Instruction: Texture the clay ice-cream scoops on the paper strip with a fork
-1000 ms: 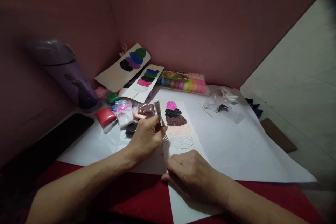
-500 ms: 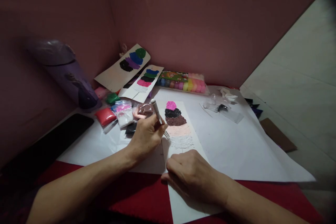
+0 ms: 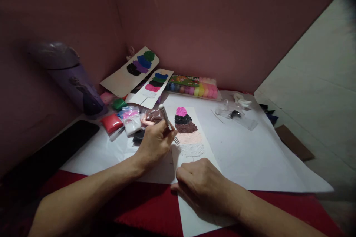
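My left hand (image 3: 155,141) is closed round a small white-handled fork (image 3: 167,123), its tines touching the left edge of the clay design. That design is bands of pink, black, brown, pale pink and white clay (image 3: 187,130) pressed onto a long white paper strip (image 3: 194,214). My right hand (image 3: 200,184) rests closed, knuckles up, on the strip just below the white band, pinning it down. Nothing shows inside its fingers.
Small bags of coloured clay (image 3: 126,118) lie left of the strip. Two finished strips (image 3: 130,70) lean on the pink wall beside a clay box (image 3: 193,86). A purple bottle (image 3: 75,81), a dark phone (image 3: 55,148) and crumpled wrappers (image 3: 236,113) sit on the white sheet (image 3: 250,155).
The fork's handle has tipped slightly leftward and the tines have crept up along the clay's left edge. My right hand has stayed put.
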### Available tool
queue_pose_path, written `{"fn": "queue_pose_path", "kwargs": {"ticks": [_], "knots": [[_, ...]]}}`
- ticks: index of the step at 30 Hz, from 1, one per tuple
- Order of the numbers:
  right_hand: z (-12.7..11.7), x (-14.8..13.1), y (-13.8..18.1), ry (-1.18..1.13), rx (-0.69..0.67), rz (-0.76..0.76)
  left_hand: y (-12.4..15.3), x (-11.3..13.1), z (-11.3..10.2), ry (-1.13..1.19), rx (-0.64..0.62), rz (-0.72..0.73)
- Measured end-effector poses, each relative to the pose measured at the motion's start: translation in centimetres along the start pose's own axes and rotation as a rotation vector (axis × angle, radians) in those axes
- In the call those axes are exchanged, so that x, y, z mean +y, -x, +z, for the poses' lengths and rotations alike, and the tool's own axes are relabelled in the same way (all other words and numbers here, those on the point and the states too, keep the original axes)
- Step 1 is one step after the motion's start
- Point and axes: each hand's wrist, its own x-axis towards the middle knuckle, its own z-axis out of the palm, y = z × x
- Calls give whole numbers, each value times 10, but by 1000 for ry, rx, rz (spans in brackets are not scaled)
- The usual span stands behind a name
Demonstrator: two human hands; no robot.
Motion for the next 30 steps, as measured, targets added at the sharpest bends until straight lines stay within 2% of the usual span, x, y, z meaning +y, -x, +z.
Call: {"fn": "queue_pose_path", "kwargs": {"ticks": [19, 30], "knots": [[-1, 0, 0, -1, -10, -1, -1, 1, 1, -38, 5, 64], [1, 0, 0, 16, -14, 0, 1, 2, 5, 36, -4, 9]]}}
